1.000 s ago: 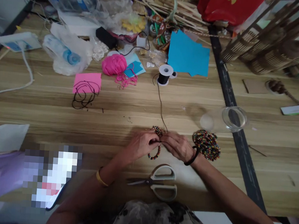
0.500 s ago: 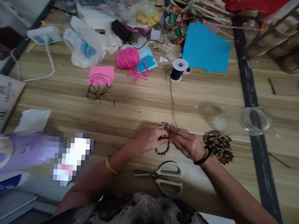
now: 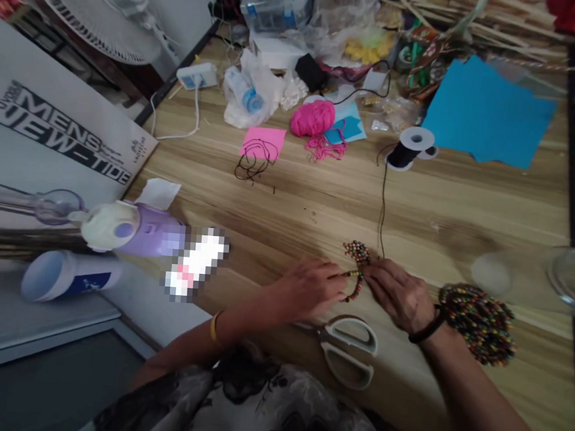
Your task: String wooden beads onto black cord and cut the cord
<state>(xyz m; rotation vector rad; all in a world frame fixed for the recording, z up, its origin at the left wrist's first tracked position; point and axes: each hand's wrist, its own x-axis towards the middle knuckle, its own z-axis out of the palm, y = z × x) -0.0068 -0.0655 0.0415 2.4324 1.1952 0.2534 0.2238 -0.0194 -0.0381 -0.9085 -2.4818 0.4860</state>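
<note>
A looped string of multicoloured beads [image 3: 356, 289] lies between my hands, with a small cluster of beads at its upper end. My left hand [image 3: 315, 284] has its closed fingers on the left side of the loop. On the right side, my right hand [image 3: 397, 294] pinches the strand where the beads meet a black cord [image 3: 383, 209]. That cord runs up the table to a white-flanged spool [image 3: 415, 139]. Scissors [image 3: 349, 351] with pale handles lie just below, their blades partly hidden by my left forearm. A heap of beaded strands [image 3: 479, 324] rests right of my right wrist.
Pink yarn [image 3: 313, 117], a pink paper [image 3: 263, 141] with loose cord, and blue sheets [image 3: 491, 115] lie toward the back. A clear glass jar [image 3: 573, 278] is at right. A purple bottle [image 3: 156, 229] and a pixelated bright object [image 3: 198, 262] sit at left.
The view has swung left, bringing in the fan and more of the printed box. My left hand has shifted lower along the bead loop; my right hand still pinches its end.
</note>
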